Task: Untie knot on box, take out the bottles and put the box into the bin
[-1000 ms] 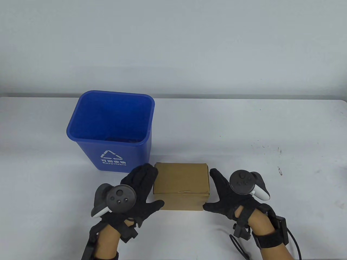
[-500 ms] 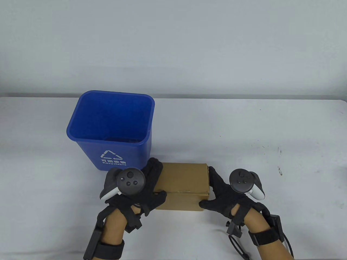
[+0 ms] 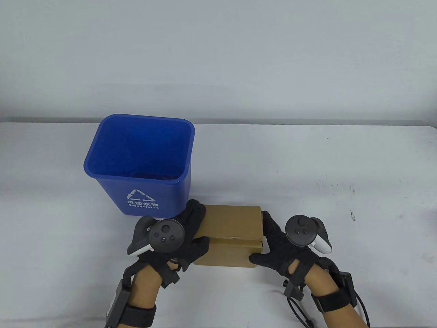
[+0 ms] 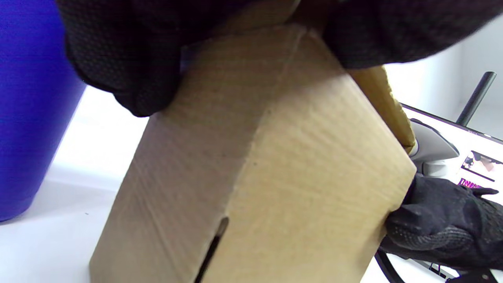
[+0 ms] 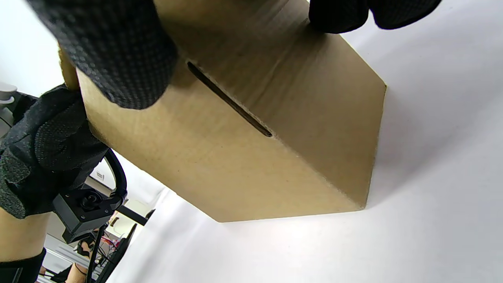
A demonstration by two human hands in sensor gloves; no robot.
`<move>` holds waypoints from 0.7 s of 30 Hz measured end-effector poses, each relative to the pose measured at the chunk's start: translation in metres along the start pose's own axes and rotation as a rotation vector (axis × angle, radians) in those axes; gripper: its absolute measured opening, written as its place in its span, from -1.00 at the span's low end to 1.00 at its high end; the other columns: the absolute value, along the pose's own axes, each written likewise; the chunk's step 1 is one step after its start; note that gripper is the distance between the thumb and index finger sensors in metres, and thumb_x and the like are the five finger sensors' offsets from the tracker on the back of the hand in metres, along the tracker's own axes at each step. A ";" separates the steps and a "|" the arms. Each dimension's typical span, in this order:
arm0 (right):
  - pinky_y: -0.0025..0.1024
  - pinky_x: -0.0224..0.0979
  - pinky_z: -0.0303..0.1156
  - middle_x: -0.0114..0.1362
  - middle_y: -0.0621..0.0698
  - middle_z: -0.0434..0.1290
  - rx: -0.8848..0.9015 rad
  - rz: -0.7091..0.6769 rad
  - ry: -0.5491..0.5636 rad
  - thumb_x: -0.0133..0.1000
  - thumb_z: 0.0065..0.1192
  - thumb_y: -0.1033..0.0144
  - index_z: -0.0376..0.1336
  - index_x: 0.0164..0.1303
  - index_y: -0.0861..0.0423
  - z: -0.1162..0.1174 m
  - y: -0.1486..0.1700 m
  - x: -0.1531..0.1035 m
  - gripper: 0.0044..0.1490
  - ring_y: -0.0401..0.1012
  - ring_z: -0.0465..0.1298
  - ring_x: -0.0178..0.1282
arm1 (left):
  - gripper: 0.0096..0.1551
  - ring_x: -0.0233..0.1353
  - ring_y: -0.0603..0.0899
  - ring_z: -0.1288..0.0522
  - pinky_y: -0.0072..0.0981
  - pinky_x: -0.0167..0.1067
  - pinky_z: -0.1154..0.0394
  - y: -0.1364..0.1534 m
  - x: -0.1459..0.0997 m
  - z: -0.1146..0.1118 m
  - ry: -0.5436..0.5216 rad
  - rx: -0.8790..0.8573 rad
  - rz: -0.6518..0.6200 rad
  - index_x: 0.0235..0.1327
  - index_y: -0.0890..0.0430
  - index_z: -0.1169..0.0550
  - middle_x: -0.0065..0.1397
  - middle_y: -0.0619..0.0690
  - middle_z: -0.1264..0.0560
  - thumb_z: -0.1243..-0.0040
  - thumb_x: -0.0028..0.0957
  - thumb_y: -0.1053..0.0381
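1. Table view, left: blue bin (image 3: 140,164), upright on the tabletop (image 3: 307,160).
2. Left hand (image 3: 184,235) grips the box's left end, thumb on its front.
3. Cardboard box (image 3: 232,225), just right of the bin's front corner, seemingly lifted off the tabletop.
4. Right hand (image 3: 280,246) grips the box's right end.

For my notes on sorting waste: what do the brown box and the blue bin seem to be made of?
The box looks like plain brown corrugated cardboard, matte: faint ribbing, folded creases and a cut slot show in the wrist views. The bin seems to be moulded plastic, smooth with a slight sheen, with a rolled rim and a white printed recycling mark. Both are judged by look only.
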State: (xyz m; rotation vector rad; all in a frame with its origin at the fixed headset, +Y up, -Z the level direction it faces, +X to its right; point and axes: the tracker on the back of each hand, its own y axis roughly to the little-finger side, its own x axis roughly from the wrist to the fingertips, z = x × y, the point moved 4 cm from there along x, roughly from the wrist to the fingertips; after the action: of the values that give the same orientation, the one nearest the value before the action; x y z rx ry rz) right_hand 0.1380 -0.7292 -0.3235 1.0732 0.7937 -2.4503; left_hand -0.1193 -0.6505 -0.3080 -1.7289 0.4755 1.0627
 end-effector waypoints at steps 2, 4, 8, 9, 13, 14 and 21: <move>0.38 0.44 0.05 0.56 0.36 -0.46 0.003 0.000 0.002 0.04 0.35 -0.05 -0.61 0.41 0.37 0.000 0.000 0.000 0.49 0.40 0.02 0.55 | 0.08 0.32 0.57 -0.58 0.27 0.29 -0.53 0.002 0.001 0.001 0.008 -0.025 0.010 0.61 0.36 -0.22 0.57 0.49 -0.16 -0.09 0.03 -0.33; 0.37 0.44 0.06 0.56 0.36 -0.45 -0.002 0.002 0.004 0.03 0.35 -0.05 -0.61 0.41 0.37 0.000 0.000 0.000 0.49 0.40 0.02 0.55 | 0.08 0.32 0.57 -0.58 0.28 0.29 -0.53 0.003 0.002 0.003 0.010 -0.047 0.020 0.62 0.34 -0.23 0.57 0.49 -0.17 -0.07 0.03 -0.34; 0.37 0.44 0.06 0.56 0.35 -0.46 -0.003 0.002 0.000 0.04 0.35 -0.05 -0.61 0.41 0.37 0.000 0.000 0.000 0.49 0.39 0.02 0.55 | 0.10 0.25 0.56 -0.64 0.27 0.22 -0.58 0.010 0.001 0.008 -0.053 -0.117 0.039 0.60 0.35 -0.25 0.55 0.46 -0.25 -0.08 0.02 -0.39; 0.37 0.44 0.06 0.56 0.35 -0.46 -0.003 0.002 -0.002 0.04 0.35 -0.05 -0.62 0.41 0.37 0.001 0.000 0.000 0.49 0.39 0.02 0.55 | 0.11 0.23 0.56 -0.65 0.26 0.21 -0.58 0.013 0.000 0.009 -0.068 -0.146 0.041 0.59 0.35 -0.26 0.54 0.46 -0.27 -0.09 0.01 -0.40; 0.37 0.44 0.05 0.56 0.36 -0.47 -0.003 0.005 -0.007 0.04 0.34 -0.06 -0.62 0.41 0.37 0.001 0.000 0.000 0.49 0.39 0.01 0.56 | 0.14 0.21 0.54 -0.65 0.25 0.18 -0.58 0.020 -0.004 0.007 -0.129 -0.192 0.038 0.59 0.35 -0.26 0.53 0.43 -0.30 -0.11 0.02 -0.44; 0.38 0.44 0.05 0.56 0.36 -0.46 -0.001 0.009 -0.011 0.04 0.34 -0.06 -0.62 0.41 0.37 0.001 0.001 0.000 0.49 0.39 0.01 0.56 | 0.13 0.21 0.54 -0.65 0.24 0.19 -0.58 0.021 -0.007 0.005 -0.135 -0.201 0.036 0.61 0.34 -0.24 0.54 0.42 -0.30 -0.13 0.04 -0.43; 0.39 0.43 0.04 0.58 0.34 -0.43 0.138 -0.001 -0.048 0.06 0.29 -0.11 -0.55 0.46 0.33 -0.008 0.007 -0.005 0.42 0.38 0.01 0.56 | 0.25 0.37 0.55 -0.53 0.30 0.31 -0.47 0.038 -0.020 -0.015 -0.036 -0.427 0.058 0.66 0.35 0.00 0.60 0.45 -0.12 -0.18 0.06 -0.41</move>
State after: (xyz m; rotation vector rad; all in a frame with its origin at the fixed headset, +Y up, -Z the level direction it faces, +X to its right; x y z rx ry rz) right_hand 0.1496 -0.7292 -0.3264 1.0568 0.6182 -2.5535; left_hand -0.1509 -0.6829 -0.3110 -2.0718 0.2896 1.3046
